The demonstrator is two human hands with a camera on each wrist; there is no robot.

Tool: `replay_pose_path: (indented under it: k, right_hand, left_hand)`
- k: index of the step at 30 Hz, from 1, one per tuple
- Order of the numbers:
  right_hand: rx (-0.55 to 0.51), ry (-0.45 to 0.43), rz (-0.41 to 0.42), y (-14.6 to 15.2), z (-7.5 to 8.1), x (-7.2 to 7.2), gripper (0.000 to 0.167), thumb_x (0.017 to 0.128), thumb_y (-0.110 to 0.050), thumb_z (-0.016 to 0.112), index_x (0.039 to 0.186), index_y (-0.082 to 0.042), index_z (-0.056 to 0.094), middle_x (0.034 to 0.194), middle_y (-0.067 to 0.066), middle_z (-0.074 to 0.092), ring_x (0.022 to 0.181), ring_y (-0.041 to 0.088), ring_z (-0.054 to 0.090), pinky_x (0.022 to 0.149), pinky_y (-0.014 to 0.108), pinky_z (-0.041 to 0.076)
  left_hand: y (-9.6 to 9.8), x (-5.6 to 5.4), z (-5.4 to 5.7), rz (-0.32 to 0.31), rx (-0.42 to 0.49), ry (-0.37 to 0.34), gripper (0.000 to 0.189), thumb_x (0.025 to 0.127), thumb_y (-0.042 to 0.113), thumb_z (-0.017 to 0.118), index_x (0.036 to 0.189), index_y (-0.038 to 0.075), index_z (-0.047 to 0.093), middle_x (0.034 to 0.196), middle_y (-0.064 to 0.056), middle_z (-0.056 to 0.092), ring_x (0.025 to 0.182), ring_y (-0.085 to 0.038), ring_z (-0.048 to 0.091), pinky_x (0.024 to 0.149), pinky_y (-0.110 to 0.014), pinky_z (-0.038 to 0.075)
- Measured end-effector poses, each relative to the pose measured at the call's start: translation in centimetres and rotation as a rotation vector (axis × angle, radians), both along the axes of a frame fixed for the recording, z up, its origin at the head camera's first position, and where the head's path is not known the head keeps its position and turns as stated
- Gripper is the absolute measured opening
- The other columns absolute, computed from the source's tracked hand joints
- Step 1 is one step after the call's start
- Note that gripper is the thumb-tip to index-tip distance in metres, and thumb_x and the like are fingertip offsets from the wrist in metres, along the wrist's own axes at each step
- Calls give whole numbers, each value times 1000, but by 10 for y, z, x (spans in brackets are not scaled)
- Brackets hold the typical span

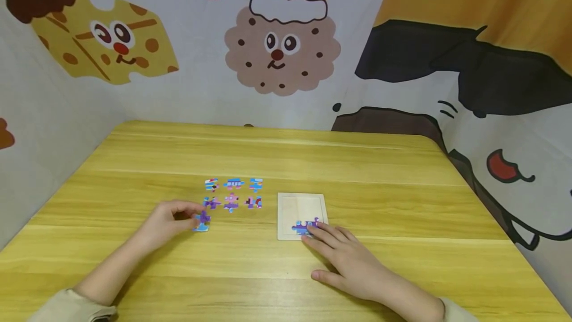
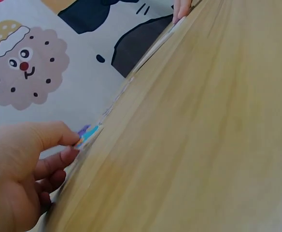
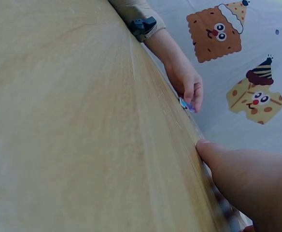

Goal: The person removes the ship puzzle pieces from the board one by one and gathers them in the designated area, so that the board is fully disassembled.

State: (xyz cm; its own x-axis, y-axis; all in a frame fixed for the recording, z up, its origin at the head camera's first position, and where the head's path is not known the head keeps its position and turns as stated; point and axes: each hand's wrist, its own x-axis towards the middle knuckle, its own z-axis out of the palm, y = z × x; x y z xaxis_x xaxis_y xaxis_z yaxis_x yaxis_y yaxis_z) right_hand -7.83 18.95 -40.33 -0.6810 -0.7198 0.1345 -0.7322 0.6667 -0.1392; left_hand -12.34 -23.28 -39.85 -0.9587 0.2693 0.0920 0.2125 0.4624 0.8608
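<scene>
My left hand [image 1: 167, 225] pinches a purple and light-blue jigsaw piece [image 1: 203, 221] between thumb and fingers, at the front left of a group of pieces. In the left wrist view, the piece [image 2: 90, 134] is tilted, one edge close to the tabletop. A square wooden puzzle tray [image 1: 301, 205] lies right of the group. Purple-blue jigsaw pieces [image 1: 300, 228] sit along its front edge, partly hidden by fingers. My right hand [image 1: 348, 262] lies with fingers extended, fingertips touching those pieces and the tray's front right corner, thumb on the table.
Several loose jigsaw pieces [image 1: 231, 198] lie in two rows left of the tray, on a wood-grain table [image 1: 223, 272]. Behind the table hangs a white cloth [image 1: 187, 98] printed with cartoon figures.
</scene>
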Motion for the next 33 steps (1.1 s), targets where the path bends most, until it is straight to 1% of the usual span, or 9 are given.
replay_pose_path:
  k: [2,5,9,15,19,22,26,29,33]
  right_hand:
    - [1,4,2,0,1,0,66,95,-56,46,150,-23,32,154,0,30,141,21,22,106,52,26]
    - [4,5,2,-1,1,1,65,95,-56,46,150,-23,33,153,0,31,141,21,22,106,52,26]
    - [-2,5,0,0,1,1,65,95,-56,46,150,-23,34,153,-1,31,141,20,22,107,51,25]
    - [-9,16,3,0,0,0,64,95,-56,47,150,-24,34,153,-1,32,141,20,23,107,51,25]
    - [-14,21,5,1,-1,0,64,95,-55,47,149,-23,35,153,-1,32,141,21,23,106,51,26]
    - [-15,23,5,1,-2,0,65,95,-55,47,149,-23,35,152,0,32,141,21,23,106,51,26]
    - [-14,21,4,1,-2,0,65,95,-55,47,150,-23,34,153,0,32,141,21,23,106,52,26]
    - [-12,18,3,1,-2,0,65,95,-56,47,150,-23,34,153,0,32,141,21,23,106,52,26]
    - [-13,18,3,1,-2,0,65,95,-56,47,150,-23,34,153,0,32,141,21,23,106,52,26]
  left_hand:
    - [1,0,0,7,-13,1,26,85,6,70,110,1,69,99,-6,65,88,-18,56,71,-25,50]
    - [3,0,0,9,-32,3,27,83,6,72,110,1,69,92,-4,63,85,-19,55,70,-25,50]
    - [5,0,0,-8,-60,37,28,81,5,74,108,0,70,86,-3,61,80,-18,55,68,-25,50]
    - [7,1,0,-24,-120,86,26,81,4,75,106,1,71,83,-1,58,78,-17,53,67,-24,49]
    - [7,-1,-1,-49,-146,112,26,80,3,75,106,0,71,80,1,57,73,-14,51,63,-24,47]
    - [8,-2,-1,-75,-153,131,25,80,1,74,105,-2,70,77,2,56,69,-12,50,59,-23,46]
    - [8,-1,-1,-101,-153,136,23,81,1,73,103,-3,70,75,2,55,67,-11,49,57,-22,45]
    - [7,-1,-1,-106,-156,136,23,81,2,74,103,-3,70,74,2,54,65,-10,49,56,-22,44]
    - [8,0,-1,-97,-160,144,23,80,2,74,102,-3,70,73,3,54,65,-10,48,55,-22,44]
